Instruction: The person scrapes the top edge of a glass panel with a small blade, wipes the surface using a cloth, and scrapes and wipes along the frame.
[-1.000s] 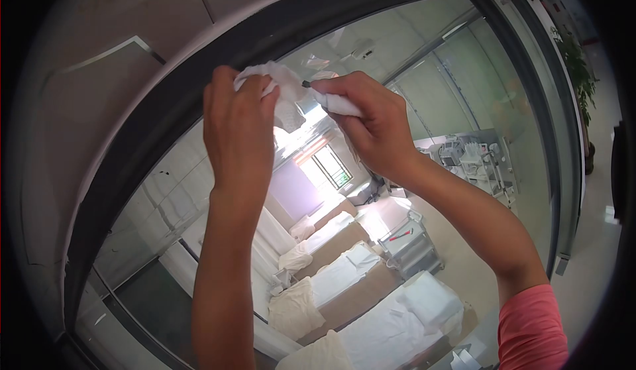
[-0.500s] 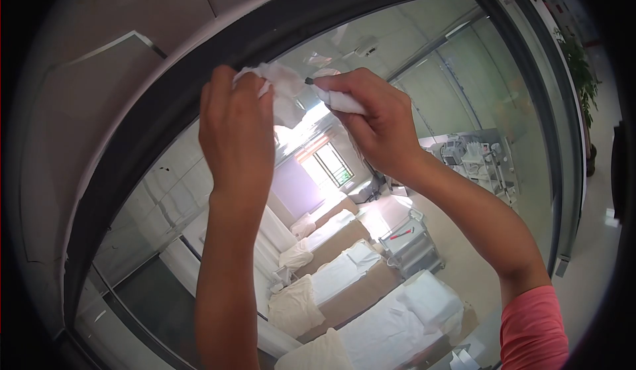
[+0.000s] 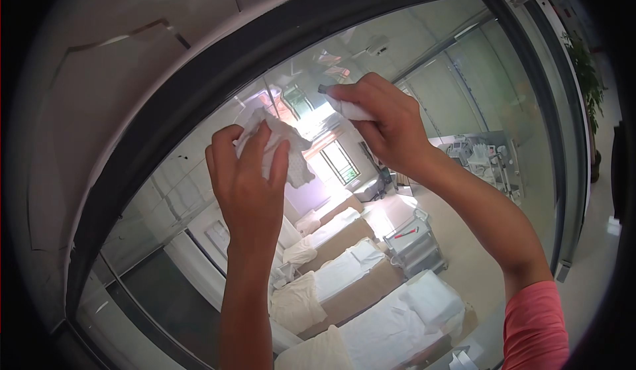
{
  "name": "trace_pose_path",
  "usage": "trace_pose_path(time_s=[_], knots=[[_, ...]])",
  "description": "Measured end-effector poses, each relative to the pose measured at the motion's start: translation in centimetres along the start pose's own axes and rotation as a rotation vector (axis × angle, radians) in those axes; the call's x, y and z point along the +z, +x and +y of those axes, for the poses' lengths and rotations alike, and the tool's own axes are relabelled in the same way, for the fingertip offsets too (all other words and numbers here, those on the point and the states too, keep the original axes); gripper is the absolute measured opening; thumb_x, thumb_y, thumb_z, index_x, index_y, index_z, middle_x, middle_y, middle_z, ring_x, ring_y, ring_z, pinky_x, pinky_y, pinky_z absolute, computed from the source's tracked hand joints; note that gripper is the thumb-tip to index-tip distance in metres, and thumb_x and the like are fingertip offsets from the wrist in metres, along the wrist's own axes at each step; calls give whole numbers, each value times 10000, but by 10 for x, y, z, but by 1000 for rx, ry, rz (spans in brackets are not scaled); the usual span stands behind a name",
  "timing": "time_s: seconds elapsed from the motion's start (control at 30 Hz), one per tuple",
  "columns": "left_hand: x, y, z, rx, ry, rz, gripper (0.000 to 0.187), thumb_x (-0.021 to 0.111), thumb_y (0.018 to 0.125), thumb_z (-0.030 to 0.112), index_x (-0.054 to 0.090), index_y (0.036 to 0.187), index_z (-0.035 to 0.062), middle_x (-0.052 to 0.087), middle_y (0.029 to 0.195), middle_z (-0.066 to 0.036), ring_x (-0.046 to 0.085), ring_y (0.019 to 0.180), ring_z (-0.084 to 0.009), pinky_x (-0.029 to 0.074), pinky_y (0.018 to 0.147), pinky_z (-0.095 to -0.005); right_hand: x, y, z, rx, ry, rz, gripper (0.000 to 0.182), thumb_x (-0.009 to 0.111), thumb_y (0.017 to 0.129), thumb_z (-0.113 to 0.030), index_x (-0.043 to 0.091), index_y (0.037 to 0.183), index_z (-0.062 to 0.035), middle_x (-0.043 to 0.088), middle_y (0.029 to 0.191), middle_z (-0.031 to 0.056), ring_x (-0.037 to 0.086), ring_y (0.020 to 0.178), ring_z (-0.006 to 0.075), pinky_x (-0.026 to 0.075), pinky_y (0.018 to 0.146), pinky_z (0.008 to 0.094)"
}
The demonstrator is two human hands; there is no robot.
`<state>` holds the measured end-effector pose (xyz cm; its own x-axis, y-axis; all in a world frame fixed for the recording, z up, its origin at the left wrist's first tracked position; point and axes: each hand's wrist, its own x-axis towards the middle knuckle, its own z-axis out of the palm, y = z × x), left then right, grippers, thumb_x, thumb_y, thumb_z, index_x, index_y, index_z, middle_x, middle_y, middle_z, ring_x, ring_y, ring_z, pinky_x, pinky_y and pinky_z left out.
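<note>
A large glass pane [image 3: 437, 98] in a dark frame [image 3: 199, 72] stands before me. Against its upper left part my left hand [image 3: 248, 171] holds a crumpled white cloth [image 3: 291, 155], fingers bent over it and the edge fanning out to the right. My right hand [image 3: 394, 121] is higher and to the right, close at the glass. Its thumb and fingers are closed on a white wrapped piece [image 3: 351, 109] with a small dark tip [image 3: 322, 89] poking out at the left; what lies inside the wrap is hidden.
Through the glass show several beds [image 3: 371, 317] with white covers, a trolley [image 3: 417, 244] with a red item on top, and a bright window [image 3: 339, 162]. A potted plant [image 3: 583, 72] stands beyond the frame at the far right.
My left hand has moved down and away from the top frame with the cloth, which now shows more spread out. The right hand has shifted slightly right and down in view, still holding the wrapped piece.
</note>
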<state>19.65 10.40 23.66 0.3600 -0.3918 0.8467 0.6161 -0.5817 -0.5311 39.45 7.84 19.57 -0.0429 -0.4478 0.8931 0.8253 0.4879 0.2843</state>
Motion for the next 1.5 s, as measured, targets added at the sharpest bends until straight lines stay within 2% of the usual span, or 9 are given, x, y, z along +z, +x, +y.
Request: trace_pose_path(time_s=[0.23, 0.57, 0.7, 0.73, 0.83, 0.97, 1.17, 1.3, 1.5], knots=[[4, -1, -2, 8, -18, 56, 406, 776, 670, 113, 647, 1037, -6, 495, 1031, -149, 509, 943, -298, 471, 790, -390, 17, -5, -15, -209, -149, -39, 443, 651, 666, -8, 624, 1078, -171, 559, 839, 44, 592, 610, 213, 469, 487, 332], [4, -2, -4, -23, -35, 40, 450, 764, 667, 107, 629, 1087, 17, 509, 1065, -156, 508, 1036, -319, 456, 851, -411, 8, -3, -27, -229, -370, -235, 204, 607, 757, -128, 613, 959, -152, 533, 797, 32, 582, 593, 201, 446, 510, 335], [6, -1, -6, 50, 24, 82, 471, 772, 638, 126, 624, 1063, -12, 506, 1049, -165, 516, 942, -310, 470, 809, -389, 11, 13, -23, 89, 150, -144, 157, 598, 805, -95, 664, 945, -121, 617, 806, 85, 609, 681, 243, 469, 608, 332], [5, -2, -6, 25, -3, 75, 459, 767, 648, 121, 627, 1066, -4, 509, 1050, -160, 516, 964, -312, 462, 826, -397, 3, 21, -31, 449, 333, -293, 159, 593, 841, -120, 669, 968, -63, 644, 797, 98, 599, 690, 202, 465, 640, 305], [4, -2, -4, -27, -64, 52, 436, 757, 666, 111, 634, 1073, 12, 515, 1052, -149, 514, 1006, -316, 448, 858, -415, 3, 36, -38, 808, 660, -414, 204, 617, 877, -131, 628, 1020, 14, 639, 866, 54, 599, 763, 99, 470, 654, 225], [3, -1, -4, -26, -59, 51, 444, 753, 660, 108, 632, 1076, 12, 514, 1052, -149, 515, 1002, -318, 449, 859, -414, 4, 45, -34, 907, 541, -506, 265, 621, 856, -150, 620, 1008, 67, 643, 845, 77, 590, 728, 99, 459, 638, 224], [3, -2, -4, -18, -37, 55, 450, 754, 659, 112, 631, 1082, 19, 513, 1064, -149, 515, 1003, -319, 453, 860, -412, -13, 48, -15, 562, 329, -326, 210, 615, 845, -158, 659, 953, 16, 665, 782, 94, 597, 651, 151, 459, 587, 293], [5, -1, -6, 51, 2, 87, 474, 763, 647, 151, 617, 1072, -2, 498, 1004, -140, 507, 885, -283, 461, 801, -375, 6, 37, -6, -118, -297, -197, 262, 639, 749, -28, 624, 1004, -85, 598, 830, 88, 621, 671, 264, 494, 581, 359], [3, -3, -4, -10, -45, 69, 451, 760, 657, 125, 632, 1076, 15, 517, 1060, -141, 521, 950, -298, 471, 819, -394, 15, 27, -10, -263, -420, -243, 379, 624, 668, 27, 606, 1028, -93, 527, 837, 76, 586, 626, 279, 492, 551, 352]])
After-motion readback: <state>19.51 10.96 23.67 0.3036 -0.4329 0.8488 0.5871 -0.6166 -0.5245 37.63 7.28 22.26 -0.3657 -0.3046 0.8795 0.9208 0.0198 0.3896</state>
